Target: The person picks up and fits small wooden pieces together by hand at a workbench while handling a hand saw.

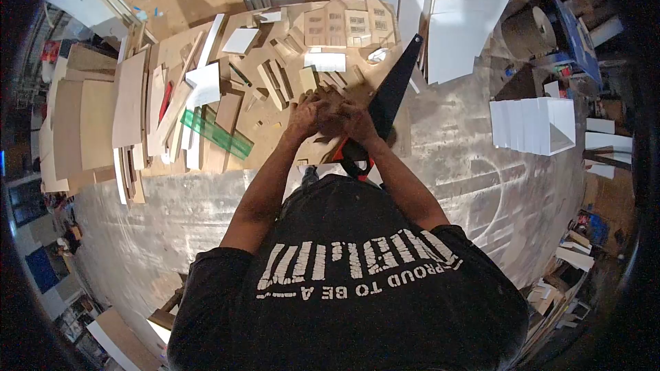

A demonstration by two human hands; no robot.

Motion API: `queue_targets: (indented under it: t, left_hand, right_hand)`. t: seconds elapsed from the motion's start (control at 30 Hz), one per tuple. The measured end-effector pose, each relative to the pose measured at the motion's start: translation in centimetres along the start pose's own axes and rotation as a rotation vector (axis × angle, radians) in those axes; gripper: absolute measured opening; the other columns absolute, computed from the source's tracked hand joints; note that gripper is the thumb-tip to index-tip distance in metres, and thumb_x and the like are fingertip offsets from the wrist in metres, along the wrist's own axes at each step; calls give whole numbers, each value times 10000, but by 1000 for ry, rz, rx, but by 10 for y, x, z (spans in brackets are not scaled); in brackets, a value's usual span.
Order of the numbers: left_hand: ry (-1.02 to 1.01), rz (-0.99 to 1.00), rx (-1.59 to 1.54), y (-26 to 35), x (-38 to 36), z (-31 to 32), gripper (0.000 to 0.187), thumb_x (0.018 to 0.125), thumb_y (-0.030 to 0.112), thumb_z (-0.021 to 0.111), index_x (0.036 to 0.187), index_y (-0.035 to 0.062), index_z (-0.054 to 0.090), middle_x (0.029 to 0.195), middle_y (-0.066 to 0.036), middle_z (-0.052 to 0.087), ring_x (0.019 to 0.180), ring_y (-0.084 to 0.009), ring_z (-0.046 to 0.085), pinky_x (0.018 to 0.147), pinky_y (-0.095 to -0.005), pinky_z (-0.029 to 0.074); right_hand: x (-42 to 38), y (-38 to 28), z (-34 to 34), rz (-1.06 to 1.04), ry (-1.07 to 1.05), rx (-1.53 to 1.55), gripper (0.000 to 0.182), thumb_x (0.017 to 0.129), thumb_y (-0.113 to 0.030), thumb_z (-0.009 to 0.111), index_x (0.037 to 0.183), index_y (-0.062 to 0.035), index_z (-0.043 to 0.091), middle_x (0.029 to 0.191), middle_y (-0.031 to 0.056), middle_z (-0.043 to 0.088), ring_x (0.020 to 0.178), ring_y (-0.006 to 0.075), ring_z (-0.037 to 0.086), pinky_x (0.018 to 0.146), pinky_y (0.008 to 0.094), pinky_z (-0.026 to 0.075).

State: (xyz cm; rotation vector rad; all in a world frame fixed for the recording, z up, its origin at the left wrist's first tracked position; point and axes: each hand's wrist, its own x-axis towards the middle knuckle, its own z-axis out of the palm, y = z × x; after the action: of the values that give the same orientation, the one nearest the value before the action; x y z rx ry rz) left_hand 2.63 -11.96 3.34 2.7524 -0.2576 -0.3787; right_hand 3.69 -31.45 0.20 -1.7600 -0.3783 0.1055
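Note:
My left hand (307, 115) and my right hand (357, 122) are close together over the near part of a wooden work board, fingers curled inward. Something brown (331, 114) shows between them; shadow and the fingers hide what it is. Just right of my right hand lies a handsaw (396, 86), its dark blade pointing away to the upper right. Its orange and black handle (354, 156) sits beneath my right wrist, close to my body. Short wooden strips (275, 84) and a pale wood block (307, 80) lie just beyond my hands.
Left of my hands are a green transparent ruler (217, 135), stacked boards (130, 99) and a white square piece (203, 84). A model house facade (348, 23) stands at the board's far edge. White panels (457, 38) lean at the upper right; a white folded stack (533, 126) sits farther right.

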Motion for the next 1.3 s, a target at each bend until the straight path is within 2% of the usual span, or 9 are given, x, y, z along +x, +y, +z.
queue_targets:
  t: [0.1, 0.4, 0.53, 0.63, 0.73, 0.83, 1.03, 1.13, 1.3]
  left_hand:
    - [17, 5, -79, -2, 0, 2, 468, 863, 383, 676, 1277, 178, 606, 1399, -80, 497, 1308, -338, 435, 986, -621, 371]
    - [91, 210, -655, -16, 16, 43, 526, 792, 429, 731, 1207, 124, 624, 1186, -175, 630, 1103, -369, 600, 925, -485, 485]
    - [-99, -87, -546, -2, -2, 31, 424, 799, 373, 725, 1121, 104, 661, 1161, -138, 645, 1091, -352, 607, 885, -442, 511]
    - [79, -4, -261, 27, -21, -14, 383, 814, 322, 704, 1134, 122, 642, 1132, -97, 646, 1097, -319, 603, 889, -439, 503]
    - [207, 81, -33, 24, -27, -10, 359, 831, 284, 670, 1158, 148, 613, 1159, -76, 618, 1155, -282, 563, 922, -444, 475]
    - [57, 122, 103, 0, -24, 8, 591, 838, 364, 636, 1376, 152, 509, 1453, -143, 460, 1300, -326, 461, 998, -519, 408]
    - [14, 53, -16, -5, -21, 12, 597, 843, 336, 640, 1394, 156, 496, 1450, -131, 469, 1349, -337, 424, 1061, -526, 385]
    - [192, 195, -274, -11, -14, 1, 303, 840, 144, 605, 1142, 125, 589, 1201, -148, 584, 1117, -339, 577, 930, -445, 484]
    - [227, 209, -393, -22, -8, 10, 295, 853, 152, 598, 1135, 71, 575, 1137, -191, 609, 1021, -394, 616, 899, -451, 515]
  right_hand:
    - [-1, -32, 3, 103, 17, 316, 67, 784, -6, 653, 847, 15, 650, 930, 199, 658, 921, 403, 642, 820, 435, 519]
    - [-5, -34, -14, -178, -238, -275, 190, 754, -43, 718, 912, 15, 631, 1019, 201, 636, 960, 378, 642, 822, 442, 525]
    - [20, -34, -47, -152, -266, -588, 216, 775, -77, 688, 967, 8, 635, 1033, 219, 630, 971, 364, 638, 825, 449, 524]
    - [58, 29, -57, -97, 206, -622, 234, 799, -116, 648, 1005, -6, 650, 972, 225, 640, 919, 371, 645, 805, 447, 527]
    - [83, 28, -56, -332, 216, -593, 282, 810, -126, 616, 1069, -19, 659, 893, 213, 654, 852, 391, 650, 766, 442, 532]
    - [78, 17, -57, -74, 136, -719, 291, 816, -147, 644, 1077, -24, 675, 921, 207, 666, 843, 355, 661, 762, 408, 531]
    - [45, 0, -33, -35, -246, -220, 238, 853, -176, 676, 1035, -26, 705, 946, 153, 707, 828, 242, 672, 754, 350, 514]
    - [42, -9, -21, -98, -230, -254, 208, 860, -114, 640, 1037, -28, 708, 946, 148, 719, 858, 253, 685, 769, 357, 519]
    - [57, -12, -24, -84, -393, -375, 204, 841, -89, 619, 1018, -42, 710, 966, 166, 715, 909, 322, 687, 786, 391, 524]
